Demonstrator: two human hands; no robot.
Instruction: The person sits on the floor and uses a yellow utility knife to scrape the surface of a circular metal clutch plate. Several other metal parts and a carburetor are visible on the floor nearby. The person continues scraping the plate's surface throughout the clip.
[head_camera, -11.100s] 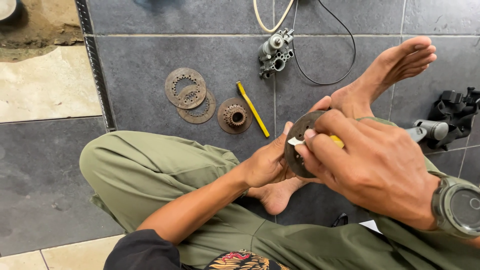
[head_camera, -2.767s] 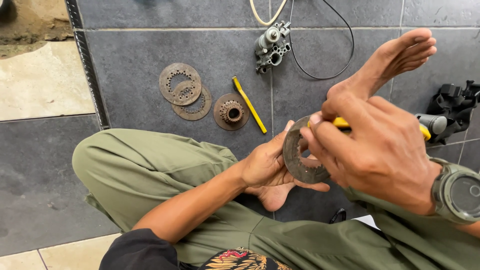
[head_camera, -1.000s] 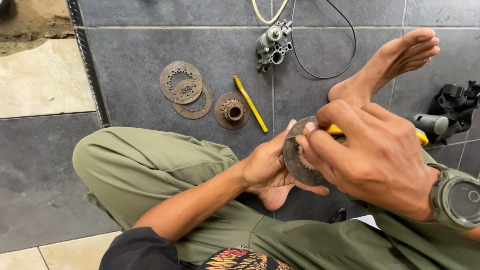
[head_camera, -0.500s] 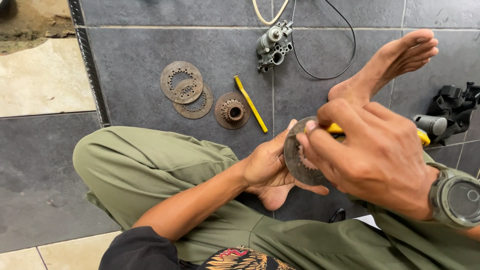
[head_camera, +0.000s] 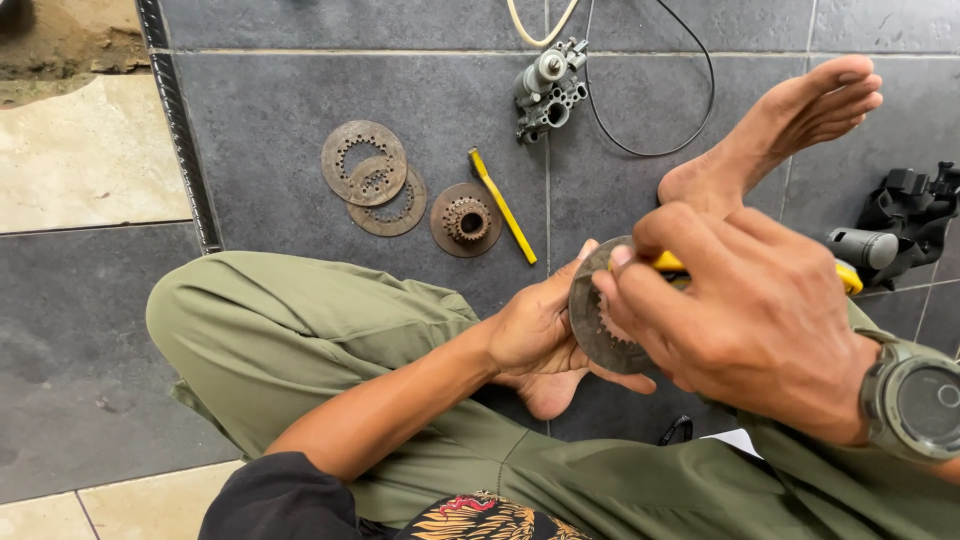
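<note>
At the centre right of the frame the left hand (head_camera: 535, 330) is closed on the edge of a round toothed metal disc (head_camera: 600, 325), holding it up on edge above the lap, seemingly so its face can be worked. The right hand (head_camera: 745, 320) is clamped around a yellow-handled tool (head_camera: 850, 277) and covers much of the disc, so the tool's tip is hidden. A watch (head_camera: 915, 400) sits on that wrist.

On the grey tiled floor (head_camera: 270, 110) in the upper middle lie two overlapping flat rings (head_camera: 372, 180), a hub with a small gear (head_camera: 466, 218) and a yellow stick (head_camera: 502, 205) just beside it. Higher up is a small engine part (head_camera: 548, 88) with a black cable (head_camera: 690, 100). A bare foot (head_camera: 780, 125) and a dark machine part (head_camera: 905, 225) crowd the upper right.
</note>
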